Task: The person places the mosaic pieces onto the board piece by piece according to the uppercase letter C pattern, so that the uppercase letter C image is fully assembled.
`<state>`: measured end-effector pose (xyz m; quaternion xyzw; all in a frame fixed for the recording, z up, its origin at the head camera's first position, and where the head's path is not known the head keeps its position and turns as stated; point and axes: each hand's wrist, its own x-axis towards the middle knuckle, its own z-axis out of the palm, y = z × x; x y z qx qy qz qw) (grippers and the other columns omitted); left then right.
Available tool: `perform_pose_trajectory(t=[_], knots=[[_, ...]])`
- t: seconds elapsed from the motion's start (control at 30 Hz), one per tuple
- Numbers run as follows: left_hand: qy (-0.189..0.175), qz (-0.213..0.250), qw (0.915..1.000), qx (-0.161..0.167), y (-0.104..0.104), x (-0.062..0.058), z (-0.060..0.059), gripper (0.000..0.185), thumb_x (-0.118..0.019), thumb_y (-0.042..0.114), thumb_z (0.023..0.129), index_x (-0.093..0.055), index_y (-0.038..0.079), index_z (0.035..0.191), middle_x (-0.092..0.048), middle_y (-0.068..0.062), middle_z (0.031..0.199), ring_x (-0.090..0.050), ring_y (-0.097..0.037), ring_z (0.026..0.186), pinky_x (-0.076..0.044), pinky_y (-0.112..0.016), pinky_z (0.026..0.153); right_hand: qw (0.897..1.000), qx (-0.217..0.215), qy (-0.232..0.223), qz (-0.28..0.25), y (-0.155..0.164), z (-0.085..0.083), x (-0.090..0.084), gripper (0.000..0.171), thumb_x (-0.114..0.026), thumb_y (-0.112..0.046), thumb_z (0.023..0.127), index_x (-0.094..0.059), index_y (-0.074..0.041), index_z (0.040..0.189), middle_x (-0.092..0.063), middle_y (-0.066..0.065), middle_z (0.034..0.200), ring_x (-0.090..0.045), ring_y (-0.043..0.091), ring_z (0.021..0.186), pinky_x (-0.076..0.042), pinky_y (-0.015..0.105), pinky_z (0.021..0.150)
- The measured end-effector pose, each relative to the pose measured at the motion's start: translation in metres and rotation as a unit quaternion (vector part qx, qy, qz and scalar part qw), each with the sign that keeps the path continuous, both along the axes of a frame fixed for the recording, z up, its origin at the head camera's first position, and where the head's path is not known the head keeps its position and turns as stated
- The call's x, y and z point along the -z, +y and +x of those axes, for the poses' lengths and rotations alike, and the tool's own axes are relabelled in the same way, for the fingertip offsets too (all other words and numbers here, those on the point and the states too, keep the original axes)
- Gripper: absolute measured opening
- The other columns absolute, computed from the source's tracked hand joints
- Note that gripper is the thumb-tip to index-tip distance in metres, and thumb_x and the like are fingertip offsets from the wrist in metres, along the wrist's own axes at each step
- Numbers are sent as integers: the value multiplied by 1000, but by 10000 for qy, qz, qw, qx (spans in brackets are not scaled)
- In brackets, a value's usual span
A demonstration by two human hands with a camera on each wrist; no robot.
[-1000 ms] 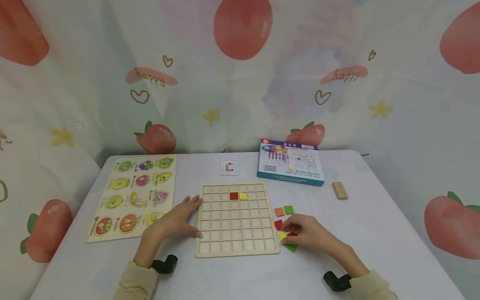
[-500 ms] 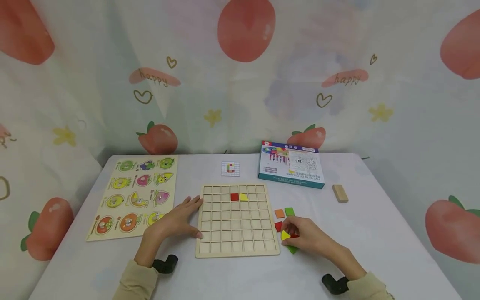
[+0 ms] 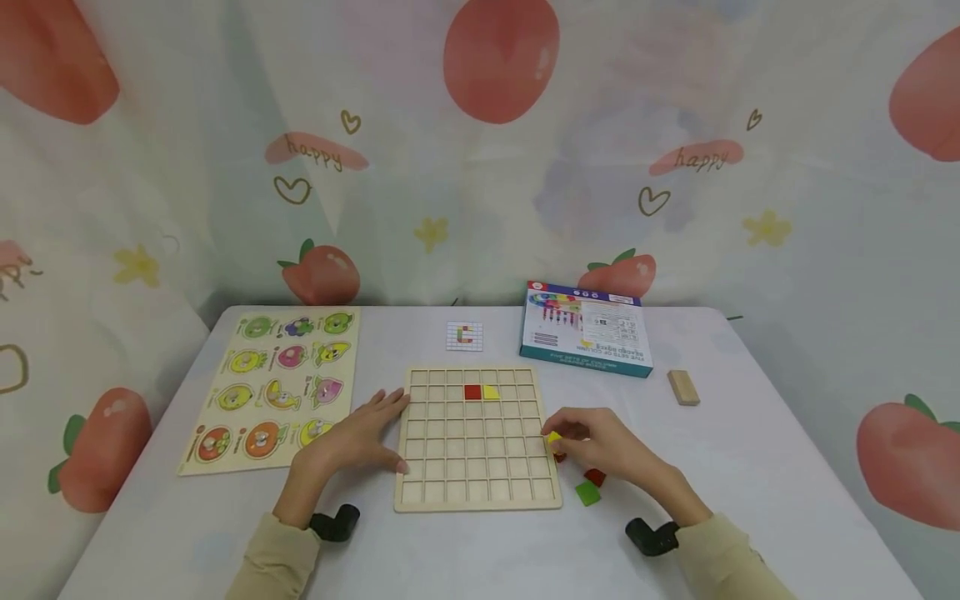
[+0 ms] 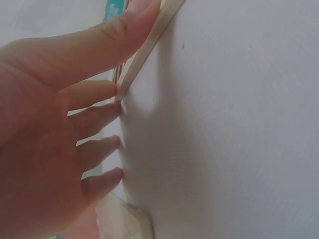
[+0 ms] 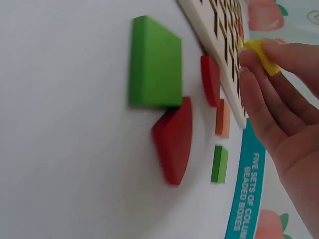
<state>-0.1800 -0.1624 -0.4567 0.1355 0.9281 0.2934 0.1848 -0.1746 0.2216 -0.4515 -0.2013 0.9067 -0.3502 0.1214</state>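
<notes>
My right hand [image 3: 603,440] pinches a small yellow tile [image 5: 264,57] between thumb and fingertips, at the right edge of a wooden grid board [image 3: 480,505]. On the board's left edge rests my left hand [image 3: 354,440], fingers spread and fairly straight. Two pieces lie in the grid's second row: a red square tile [image 3: 472,392] and a yellow tile [image 3: 491,392] beside it. Below the right hand lie a green square tile [image 3: 588,493] and a red tile with a curved side [image 5: 174,142]. Another red tile [image 5: 210,79], an orange tile [image 5: 223,118] and a green tile [image 5: 219,164] show in the right wrist view.
Behind the board lies a small gridded card [image 3: 464,336] with a coloured C-like pattern. A flat teal-edged box [image 3: 588,333] stands back right, with a wooden block [image 3: 683,387] to its right. A fruit puzzle board [image 3: 273,387] lies on the left.
My right hand has lifted the yellow tile from the loose pieces and moved left and away to the board's right edge. The left hand keeps its place on the board.
</notes>
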Motion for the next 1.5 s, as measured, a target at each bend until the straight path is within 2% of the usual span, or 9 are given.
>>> perform_pose_trajectory(t=[0.2, 0.4, 0.63, 0.9, 1.03, 1.17, 1.33, 1.5], knots=[[24, -50, 10000, 21, 0, 1, -2, 103, -92, 28, 76, -37, 9, 160, -26, -9, 171, -12, -37, 160, -19, -63, 125, 9995, 133, -149, -250, -21, -17, 0, 13, -75, -20, 94, -77, -16, 107, -73, -4, 101, -65, 15, 93, -56, 23, 85], [55, 6, 9999, 84, -2, 1, -3, 103, -92, 26, 75, -36, 6, 160, -26, -12, 170, -13, -39, 159, -19, -63, 125, 9981, 245, -311, -476, -44, -32, 1, 12, -75, -19, 94, -78, -17, 105, -74, -4, 102, -65, 16, 94, -57, 29, 88], [83, 6, 9999, 130, -2, -1, -6, 104, -92, 27, 76, -35, 7, 160, -25, -11, 171, -13, -38, 160, -19, -62, 126, 9984, 19, -108, -554, -64, -52, -3, 9, -76, -15, 93, -79, -18, 101, -75, -4, 100, -65, 15, 90, -56, 30, 88], [48, 39, 9999, 118, 0, 0, -6, 104, -92, 26, 75, -36, 6, 160, -26, -11, 170, -13, -39, 159, -20, -62, 126, 9983, -123, -239, -523, -90, -74, -4, 10, -74, -14, 95, -80, -16, 103, -76, 0, 108, -67, 13, 95, -57, 36, 93], [38, 52, 9999, 102, 0, 2, -5, 104, -93, 27, 75, -36, 7, 160, -26, -11, 170, -13, -38, 160, -19, -62, 126, 9980, -268, -285, -488, -101, -83, -1, 11, -74, -14, 95, -80, -13, 104, -77, 1, 109, -67, 13, 94, -57, 36, 92], [48, 42, 9999, 90, 0, 2, -4, 104, -93, 27, 75, -36, 7, 160, -27, -10, 170, -13, -37, 160, -20, -62, 126, 9981, -201, -319, -485, -107, -91, 1, 11, -74, -13, 95, -81, -13, 103, -77, 2, 107, -68, 12, 91, -58, 33, 88], [63, 22, 9999, 84, 0, 2, -4, 104, -93, 27, 75, -37, 7, 160, -27, -9, 170, -14, -37, 160, -21, -62, 125, 9987, -265, -202, -388, -114, -99, 7, 13, -71, -11, 97, -82, -12, 103, -77, 3, 107, -68, 10, 86, -58, 29, 82], [41, 25, 10000, 72, -2, 3, -3, 103, -92, 27, 75, -36, 7, 160, -27, -10, 170, -13, -38, 160, -20, -62, 125, 9987, -416, -87, -274, -122, -105, 10, 11, -71, -12, 97, -81, -12, 102, -77, 2, 106, -65, 11, 87, -57, 30, 82]])
